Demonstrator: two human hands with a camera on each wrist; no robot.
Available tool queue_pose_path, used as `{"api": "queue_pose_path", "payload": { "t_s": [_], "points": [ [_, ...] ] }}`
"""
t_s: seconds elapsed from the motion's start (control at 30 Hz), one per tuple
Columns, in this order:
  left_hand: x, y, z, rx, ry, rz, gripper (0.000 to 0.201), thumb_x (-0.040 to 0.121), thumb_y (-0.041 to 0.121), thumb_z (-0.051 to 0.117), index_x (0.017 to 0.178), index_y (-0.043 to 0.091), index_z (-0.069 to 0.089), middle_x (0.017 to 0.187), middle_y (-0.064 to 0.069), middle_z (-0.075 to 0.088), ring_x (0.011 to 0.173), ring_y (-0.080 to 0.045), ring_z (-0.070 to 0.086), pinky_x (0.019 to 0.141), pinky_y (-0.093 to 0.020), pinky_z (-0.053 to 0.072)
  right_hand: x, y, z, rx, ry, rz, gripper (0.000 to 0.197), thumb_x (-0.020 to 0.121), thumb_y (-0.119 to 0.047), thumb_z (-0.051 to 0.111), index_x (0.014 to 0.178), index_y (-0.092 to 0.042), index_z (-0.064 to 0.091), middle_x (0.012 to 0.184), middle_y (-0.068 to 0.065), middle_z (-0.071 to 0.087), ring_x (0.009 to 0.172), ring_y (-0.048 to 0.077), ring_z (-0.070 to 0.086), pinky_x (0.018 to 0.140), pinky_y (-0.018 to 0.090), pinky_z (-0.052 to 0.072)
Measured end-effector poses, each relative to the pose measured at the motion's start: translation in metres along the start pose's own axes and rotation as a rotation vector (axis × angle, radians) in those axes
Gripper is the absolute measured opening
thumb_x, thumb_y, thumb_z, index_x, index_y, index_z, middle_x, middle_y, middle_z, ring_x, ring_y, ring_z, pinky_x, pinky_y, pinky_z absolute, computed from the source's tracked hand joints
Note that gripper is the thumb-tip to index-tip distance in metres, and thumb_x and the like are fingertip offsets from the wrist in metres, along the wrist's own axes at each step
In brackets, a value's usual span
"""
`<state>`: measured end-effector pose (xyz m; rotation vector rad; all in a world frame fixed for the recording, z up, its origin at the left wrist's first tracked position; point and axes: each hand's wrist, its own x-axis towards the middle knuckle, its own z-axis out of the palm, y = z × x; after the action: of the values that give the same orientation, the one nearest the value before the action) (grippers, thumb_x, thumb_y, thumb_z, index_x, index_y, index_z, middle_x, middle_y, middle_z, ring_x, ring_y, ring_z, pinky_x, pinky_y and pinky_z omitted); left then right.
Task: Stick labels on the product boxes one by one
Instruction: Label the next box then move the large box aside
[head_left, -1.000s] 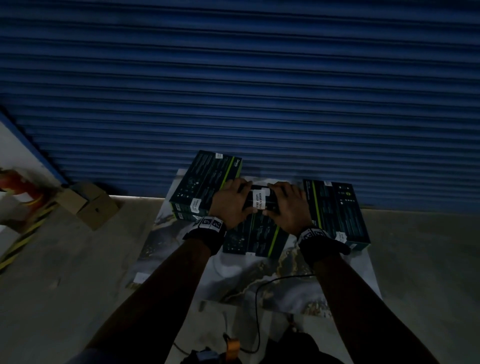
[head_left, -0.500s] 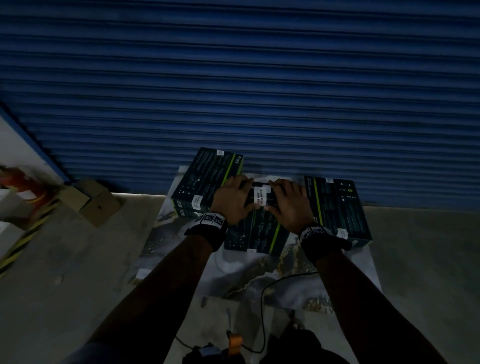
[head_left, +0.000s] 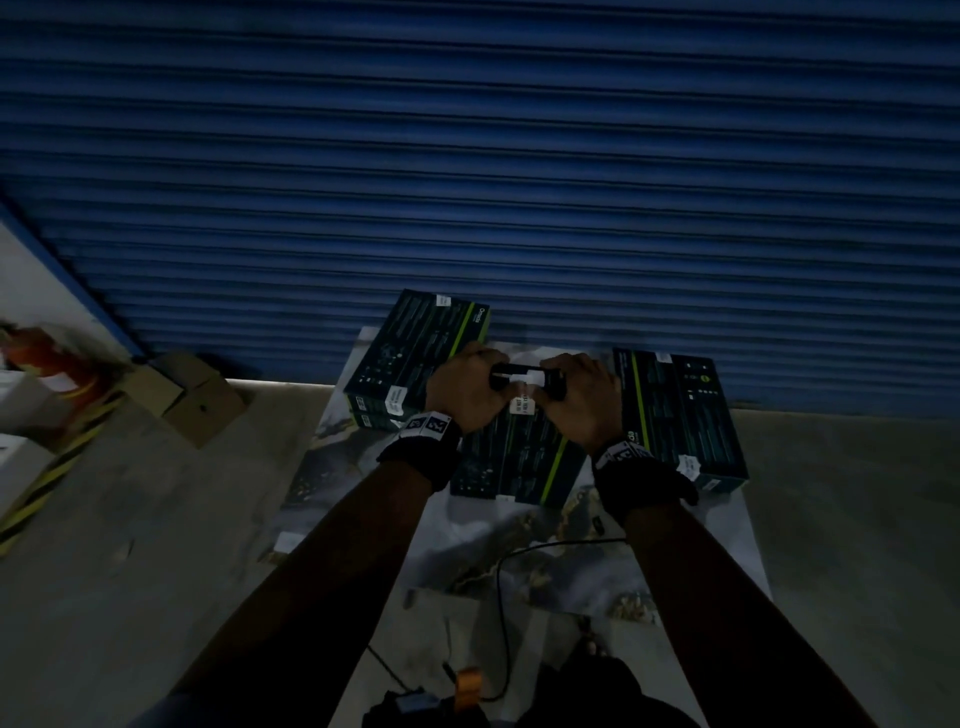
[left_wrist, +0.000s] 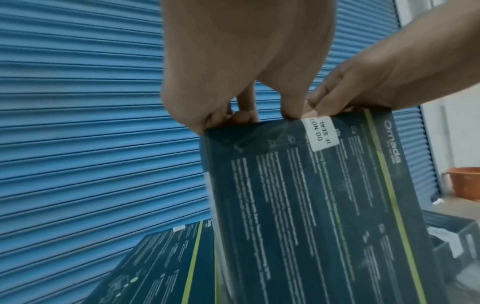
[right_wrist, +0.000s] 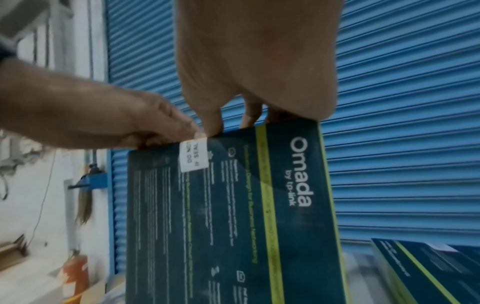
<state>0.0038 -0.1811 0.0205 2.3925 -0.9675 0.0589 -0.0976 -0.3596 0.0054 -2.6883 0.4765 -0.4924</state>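
From the head view, the left hand and right hand both curl over the far end of the middle product box, fingers wrapped on its top edge with the thumbs on the near face, tipping that end up off the patterned sheet; the white seal label sits between the two thumbs, folded over the edge. A labelled box stack lies just outside the left hand and another labelled box just outside the right. Against the earlier head pictures, the box end has come up: there the hands lay flatter on it, pressing the label down, and now the narrow end face shows between the knuckles. In the left wrist view the left hand pinches the box at its upper edge, the right-hand fingers meeting it beside the label, which reads "DO NOT" and "IF SEAL". In the right wrist view the right hand grips the same edge of the box, near its green stripe, with the left fingers just beside the label. The box looks like stiff, smooth printed card, probably light enough to tilt by one end but rather slick, so it is best held across the end edge or by the long sides, keeping fingertips off the fresh label's corners.
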Motion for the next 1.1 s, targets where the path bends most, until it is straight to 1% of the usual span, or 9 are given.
{"api": "queue_pose_path", "payload": {
  "t_s": [0.17, 0.3, 0.4, 0.5, 0.57, 0.7, 0.8, 0.93, 1.1],
  "points": [
    [0.002, 0.011, -0.001, 0.043, 0.066, -0.066, 0.032, 0.093, 0.056, 0.062, 0.106, 0.028, 0.069, 0.111, 0.0, 0.061, 0.093, -0.027, 0.067, 0.072, -0.037, 0.055, 0.001, -0.007, 0.003, -0.029, 0.083, 0.058, 0.03, 0.088, -0.059, 0.057, 0.103, -0.035, 0.065, 0.108, -0.006, 0.066, 0.108, 0.024, 0.06, 0.094, 0.043, 0.042],
    [0.0, 0.016, -0.001, 0.067, 0.114, -0.111, 0.026, 0.096, 0.052, 0.059, 0.101, 0.028, 0.067, 0.11, 0.0, 0.063, 0.091, -0.029, 0.068, 0.07, -0.037, 0.054, -0.004, -0.017, 0.006, -0.004, 0.167, 0.101, 0.023, 0.087, -0.048, 0.058, 0.095, -0.028, 0.068, 0.098, -0.001, 0.069, 0.096, 0.03, 0.064, 0.085, 0.041, 0.038],
    [-0.004, 0.012, -0.001, 0.045, 0.095, -0.071, 0.026, 0.098, 0.05, 0.058, 0.108, 0.028, 0.069, 0.115, 0.0, 0.062, 0.092, -0.029, 0.067, 0.073, -0.037, 0.055, -0.007, -0.015, 0.001, -0.033, 0.158, 0.059, 0.028, 0.091, -0.054, 0.052, 0.098, -0.03, 0.066, 0.101, -0.002, 0.069, 0.1, 0.03, 0.063, 0.086, 0.041, 0.038],
    [-0.011, 0.002, -0.002, 0.022, 0.041, 0.0, 0.038, 0.094, 0.053, 0.064, 0.122, 0.028, 0.067, 0.123, 0.002, 0.059, 0.098, -0.025, 0.067, 0.08, -0.034, 0.055, -0.014, -0.012, -0.004, -0.039, 0.107, 0.019, 0.035, 0.087, -0.064, 0.062, 0.107, -0.035, 0.065, 0.109, -0.008, 0.067, 0.109, 0.025, 0.06, 0.093, 0.041, 0.038],
    [-0.012, -0.001, -0.003, 0.011, -0.005, 0.008, 0.046, 0.092, 0.057, 0.065, 0.127, 0.028, 0.065, 0.126, 0.002, 0.057, 0.103, -0.022, 0.066, 0.083, -0.034, 0.055, -0.017, -0.01, -0.004, -0.015, 0.081, 0.02, 0.037, 0.084, -0.064, 0.067, 0.109, -0.037, 0.064, 0.11, -0.009, 0.066, 0.112, 0.024, 0.058, 0.095, 0.041, 0.036],
    [-0.011, 0.006, -0.006, 0.033, 0.018, -0.023, 0.04, 0.092, 0.056, 0.065, 0.121, 0.028, 0.067, 0.125, 0.001, 0.057, 0.101, -0.026, 0.066, 0.083, -0.039, 0.056, -0.015, -0.015, 0.0, -0.01, 0.137, 0.05, 0.029, 0.089, -0.063, 0.058, 0.1, -0.036, 0.062, 0.102, -0.009, 0.066, 0.105, 0.024, 0.06, 0.092, 0.04, 0.037],
    [-0.009, 0.013, -0.007, 0.063, 0.058, -0.038, 0.034, 0.096, 0.053, 0.06, 0.115, 0.025, 0.066, 0.121, 0.0, 0.058, 0.096, -0.029, 0.066, 0.075, -0.037, 0.053, -0.01, -0.02, 0.005, -0.038, 0.184, 0.072, 0.028, 0.091, -0.059, 0.051, 0.094, -0.033, 0.062, 0.096, -0.005, 0.067, 0.097, 0.027, 0.062, 0.087, 0.04, 0.037],
    [-0.006, 0.015, -0.004, 0.097, 0.079, -0.068, 0.035, 0.097, 0.056, 0.056, 0.111, 0.026, 0.067, 0.117, 0.0, 0.059, 0.089, -0.029, 0.067, 0.069, -0.035, 0.052, -0.009, -0.017, 0.005, -0.029, 0.161, 0.056, 0.033, 0.093, -0.056, 0.043, 0.097, -0.03, 0.062, 0.097, -0.002, 0.067, 0.098, 0.031, 0.062, 0.087, 0.042, 0.038],
    [-0.013, 0.003, -0.008, 0.012, -0.01, 0.027, 0.038, 0.092, 0.05, 0.065, 0.12, 0.025, 0.066, 0.119, 0.001, 0.057, 0.097, -0.024, 0.066, 0.076, -0.032, 0.052, -0.015, -0.008, -0.003, -0.021, 0.075, -0.016, 0.049, 0.083, -0.075, 0.051, 0.11, -0.035, 0.062, 0.108, -0.008, 0.066, 0.109, 0.025, 0.057, 0.091, 0.042, 0.039]
  ]
}}
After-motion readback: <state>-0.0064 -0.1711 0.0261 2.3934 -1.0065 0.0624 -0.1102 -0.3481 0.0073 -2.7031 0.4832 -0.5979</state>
